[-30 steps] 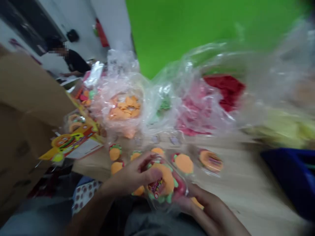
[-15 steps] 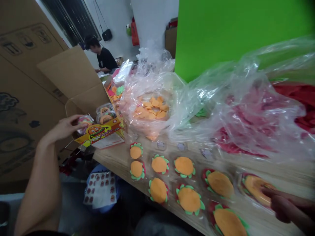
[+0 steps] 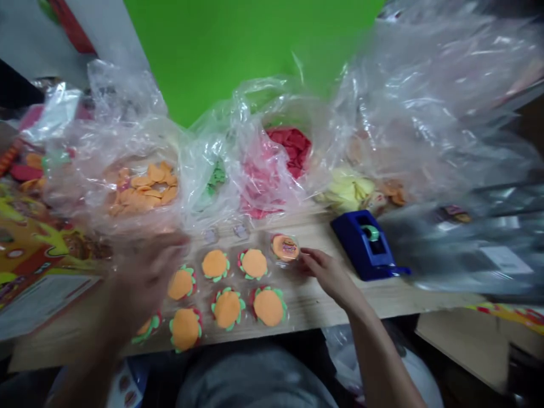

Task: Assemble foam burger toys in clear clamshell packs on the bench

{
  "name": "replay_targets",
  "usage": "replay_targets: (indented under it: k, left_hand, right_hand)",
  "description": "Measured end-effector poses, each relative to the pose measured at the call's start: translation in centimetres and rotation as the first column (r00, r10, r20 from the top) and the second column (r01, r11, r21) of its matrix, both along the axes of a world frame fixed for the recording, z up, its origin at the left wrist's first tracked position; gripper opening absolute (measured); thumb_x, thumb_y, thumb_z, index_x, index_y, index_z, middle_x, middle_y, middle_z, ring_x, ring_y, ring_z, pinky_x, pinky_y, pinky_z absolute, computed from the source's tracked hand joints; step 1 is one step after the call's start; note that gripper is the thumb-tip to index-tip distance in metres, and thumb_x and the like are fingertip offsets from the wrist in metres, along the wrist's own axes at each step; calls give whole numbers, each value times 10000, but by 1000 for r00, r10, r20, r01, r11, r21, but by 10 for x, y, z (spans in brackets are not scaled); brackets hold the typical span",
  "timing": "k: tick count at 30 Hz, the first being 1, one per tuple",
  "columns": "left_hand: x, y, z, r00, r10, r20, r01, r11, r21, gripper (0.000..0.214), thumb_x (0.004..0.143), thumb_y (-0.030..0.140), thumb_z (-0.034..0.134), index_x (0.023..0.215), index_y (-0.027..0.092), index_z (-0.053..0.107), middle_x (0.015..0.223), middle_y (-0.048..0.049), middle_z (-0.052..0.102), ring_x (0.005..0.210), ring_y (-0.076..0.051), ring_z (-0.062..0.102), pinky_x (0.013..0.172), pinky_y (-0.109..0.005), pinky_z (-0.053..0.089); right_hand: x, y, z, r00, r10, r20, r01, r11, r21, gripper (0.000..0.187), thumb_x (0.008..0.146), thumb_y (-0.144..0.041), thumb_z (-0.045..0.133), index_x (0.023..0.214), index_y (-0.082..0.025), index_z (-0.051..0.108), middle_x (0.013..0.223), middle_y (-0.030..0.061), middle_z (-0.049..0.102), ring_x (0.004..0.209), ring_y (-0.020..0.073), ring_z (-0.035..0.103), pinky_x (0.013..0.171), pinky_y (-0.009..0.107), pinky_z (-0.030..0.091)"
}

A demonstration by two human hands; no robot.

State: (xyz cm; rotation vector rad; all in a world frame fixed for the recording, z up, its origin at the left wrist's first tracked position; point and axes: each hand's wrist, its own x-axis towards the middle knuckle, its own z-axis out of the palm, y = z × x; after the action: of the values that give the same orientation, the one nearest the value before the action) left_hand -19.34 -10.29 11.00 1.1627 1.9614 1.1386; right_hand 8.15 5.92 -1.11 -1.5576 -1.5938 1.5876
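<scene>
My right hand (image 3: pixel 329 273) reaches over the wooden table (image 3: pixel 382 292), fingers drawn together on the right edge of a burger-shaped toy in a clear shell (image 3: pixel 284 247). Left of it lie several unwrapped burger pieces with orange tops and green frills (image 3: pixel 227 307) in two rows. My left hand (image 3: pixel 142 277) hovers over the left end of these rows. It is smeared by motion, so its fingers cannot be read.
Clear plastic bags behind the rows hold orange pieces (image 3: pixel 142 190), green pieces (image 3: pixel 216 177), red pieces (image 3: pixel 289 144) and yellow pieces (image 3: pixel 346 190). A blue tape dispenser (image 3: pixel 365 246) stands right of my right hand. An orange printed display box (image 3: pixel 29 249) lies at the left.
My view has swung right, away from the cardboard box. My left hand has left the display box and come back over the burger rows. My right hand stays at the shelled burger.
</scene>
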Motion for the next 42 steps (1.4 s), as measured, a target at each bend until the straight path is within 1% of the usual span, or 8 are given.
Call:
replay_targets:
  k: [4, 9, 18, 22, 26, 30, 35, 42]
  left_hand:
    - [64, 104, -59, 777, -478, -410, 433, 878, -203, 317, 918, 180, 340, 1121, 160, 583, 1153, -84, 615, 1087, -180, 550, 956, -309, 415]
    - [84, 178, -101, 699, -516, -496, 418, 857, -303, 319, 883, 116, 356, 1117, 106, 572, 1121, -145, 614, 1091, -239, 538, 966, -399, 398]
    - [51, 137, -85, 587, -431, -685, 234, 901, -366, 257, 859, 157, 432, 1053, 73, 578, 1092, -186, 558, 1057, -309, 485, 928, -455, 381]
    - [39, 126, -83, 489, -413, -768, 104, 902, -419, 231, 830, 141, 462, 1003, 44, 582, 1042, -221, 559, 1036, -360, 479, 887, -502, 373]
    - [29, 133, -94, 555, -388, -736, 85, 906, -414, 133, 774, 82, 496, 875, 82, 583, 997, -218, 572, 1051, -375, 477, 892, -536, 341]
    - [20, 137, -100, 679, -371, -634, 177, 920, -349, 79, 831, 144, 465, 894, 158, 510, 970, -115, 604, 947, -242, 567, 834, -390, 432]
    - [0, 137, -100, 803, -356, -478, 265, 932, -249, 98, 902, 254, 361, 969, 204, 412, 882, -10, 631, 755, -126, 617, 661, -236, 476]
    - [4, 143, -95, 769, -272, -579, 183, 961, -208, 199, 820, 187, 491, 1013, 153, 528, 949, -100, 623, 915, -244, 590, 827, -404, 456]
  right_hand:
    - [-3, -10, -5, 988, -30, -154, 9, 991, -135, 272, 697, -334, 577, 921, -180, 591, 727, 49, 689, 637, 180, 661, 626, 319, 551]
    - [-5, -4, -15, 968, -130, -213, 87, 976, -199, 382, 628, -448, 609, 862, -146, 598, 683, 44, 661, 547, 151, 612, 580, 301, 535]
    - [59, 8, -19, 962, -269, 52, 272, 960, -70, 341, 747, -420, 499, 969, -164, 539, 765, 89, 632, 552, 209, 603, 564, 375, 491]
    - [33, -15, -9, 998, -39, 41, 39, 999, -10, 221, 732, -322, 550, 876, -174, 627, 826, 99, 677, 725, 243, 623, 710, 379, 462]
    - [-13, -29, -3, 962, 257, -95, -258, 966, 0, 147, 729, -233, 543, 773, -190, 676, 791, 32, 699, 761, 203, 613, 709, 302, 444]
    - [-28, -31, -4, 930, 346, -124, -354, 934, -46, 127, 678, -174, 526, 650, -173, 650, 608, -12, 627, 604, 156, 553, 583, 256, 410]
    - [-3, -37, -9, 979, 193, -62, -199, 972, -122, 160, 660, -259, 538, 723, -163, 650, 683, 18, 642, 657, 175, 559, 602, 278, 420]
    - [50, -49, -2, 990, -134, -38, 121, 963, -240, 314, 591, -423, 625, 789, -180, 613, 627, -2, 600, 568, 155, 540, 537, 278, 416]
